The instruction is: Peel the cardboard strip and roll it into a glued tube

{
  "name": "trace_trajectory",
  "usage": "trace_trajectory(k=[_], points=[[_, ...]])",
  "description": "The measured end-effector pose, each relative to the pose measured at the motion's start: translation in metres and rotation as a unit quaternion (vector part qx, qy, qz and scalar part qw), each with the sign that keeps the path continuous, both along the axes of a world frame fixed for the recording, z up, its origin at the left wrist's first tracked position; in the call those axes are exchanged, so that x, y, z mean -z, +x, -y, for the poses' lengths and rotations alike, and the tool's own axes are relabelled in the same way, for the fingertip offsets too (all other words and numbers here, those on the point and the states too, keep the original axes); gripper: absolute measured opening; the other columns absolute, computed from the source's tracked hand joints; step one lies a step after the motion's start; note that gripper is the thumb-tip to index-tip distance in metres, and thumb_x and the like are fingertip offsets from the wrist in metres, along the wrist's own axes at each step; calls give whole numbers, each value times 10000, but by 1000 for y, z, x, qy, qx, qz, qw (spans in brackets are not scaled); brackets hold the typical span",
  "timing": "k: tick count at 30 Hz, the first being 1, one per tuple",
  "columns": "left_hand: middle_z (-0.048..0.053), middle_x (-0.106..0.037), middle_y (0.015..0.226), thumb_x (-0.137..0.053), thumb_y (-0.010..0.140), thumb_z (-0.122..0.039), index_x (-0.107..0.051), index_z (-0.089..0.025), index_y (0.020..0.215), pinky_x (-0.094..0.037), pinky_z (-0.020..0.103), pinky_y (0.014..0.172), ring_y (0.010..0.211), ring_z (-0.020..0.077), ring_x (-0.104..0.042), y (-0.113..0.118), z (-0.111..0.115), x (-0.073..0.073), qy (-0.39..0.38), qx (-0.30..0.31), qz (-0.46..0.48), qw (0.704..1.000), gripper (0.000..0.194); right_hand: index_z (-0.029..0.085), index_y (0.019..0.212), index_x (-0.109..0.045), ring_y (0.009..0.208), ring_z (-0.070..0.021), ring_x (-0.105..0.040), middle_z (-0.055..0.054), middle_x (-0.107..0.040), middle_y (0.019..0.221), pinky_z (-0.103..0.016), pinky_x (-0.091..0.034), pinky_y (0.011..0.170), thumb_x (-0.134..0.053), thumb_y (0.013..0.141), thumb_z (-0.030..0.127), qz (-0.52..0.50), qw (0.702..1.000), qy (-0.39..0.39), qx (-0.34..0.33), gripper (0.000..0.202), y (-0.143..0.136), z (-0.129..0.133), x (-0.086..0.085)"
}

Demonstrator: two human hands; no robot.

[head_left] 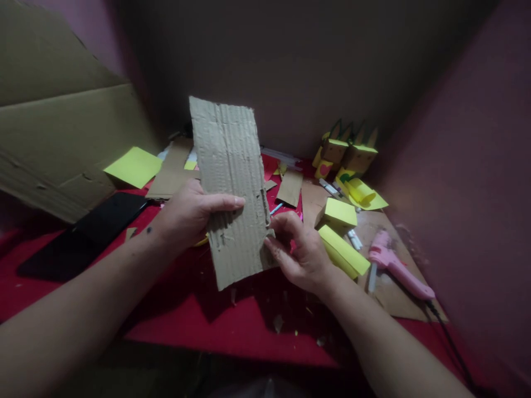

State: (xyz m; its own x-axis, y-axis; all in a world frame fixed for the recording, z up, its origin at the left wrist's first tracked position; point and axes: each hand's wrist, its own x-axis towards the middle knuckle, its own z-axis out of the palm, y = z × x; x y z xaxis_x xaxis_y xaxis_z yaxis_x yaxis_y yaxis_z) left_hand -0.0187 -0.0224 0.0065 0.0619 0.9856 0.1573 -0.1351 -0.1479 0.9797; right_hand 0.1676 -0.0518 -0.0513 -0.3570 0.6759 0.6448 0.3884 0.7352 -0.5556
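Note:
A long piece of brown corrugated cardboard (230, 160) is held up over the red-covered table, its ridged face showing and its right edge ragged. My left hand (193, 213) grips it from the left, thumb lying flat across the front and the other fingers hidden behind. At the lower right edge, my right hand (301, 251) pinches the torn border between thumb and forefinger. Bits of loose scrap lie on the red cloth (244, 326) below the cardboard.
A pink glue gun (398, 268) rests on a cardboard sheet at right, near yellow-covered blocks (338, 215). Small decorated box figures (359, 157) stand behind. At left are a black tablet-like object (85, 235), a yellow paper (133, 167) and large cardboard (62, 116) against the wall.

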Motion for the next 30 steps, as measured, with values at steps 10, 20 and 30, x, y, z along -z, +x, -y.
trace_trajectory(k=[10, 20, 30], points=[[21, -759, 858, -699, 682, -60, -704, -144, 967, -577, 247, 666, 724, 160, -697, -1, 3, 3, -45, 53, -19, 997, 297, 222, 865, -477, 554, -82, -508, 32, -552, 679, -191, -400, 534, -454, 908, 141, 61, 997, -9, 39, 95, 0, -6, 4], [21, -748, 790, -707, 683, -75, -693, -132, 917, -569, 230, 637, 703, 145, -676, 0, 4, -3, -43, -7, -24, 999, 241, 217, 844, -467, 538, -109, -533, 29, -540, 628, -207, -406, 520, -451, 900, 124, 73, 989, 70, 110, 110, 0, -6, 9], [8, -754, 834, -712, 655, -70, -713, -171, 947, -556, 229, 654, 738, 152, -689, 0, 6, -3, -23, 16, -44, 999, 308, 198, 895, -518, 673, -134, -531, -21, -554, 742, -248, -450, 604, -403, 933, 88, 83, 987, 122, 70, 164, -1, -8, 3]])
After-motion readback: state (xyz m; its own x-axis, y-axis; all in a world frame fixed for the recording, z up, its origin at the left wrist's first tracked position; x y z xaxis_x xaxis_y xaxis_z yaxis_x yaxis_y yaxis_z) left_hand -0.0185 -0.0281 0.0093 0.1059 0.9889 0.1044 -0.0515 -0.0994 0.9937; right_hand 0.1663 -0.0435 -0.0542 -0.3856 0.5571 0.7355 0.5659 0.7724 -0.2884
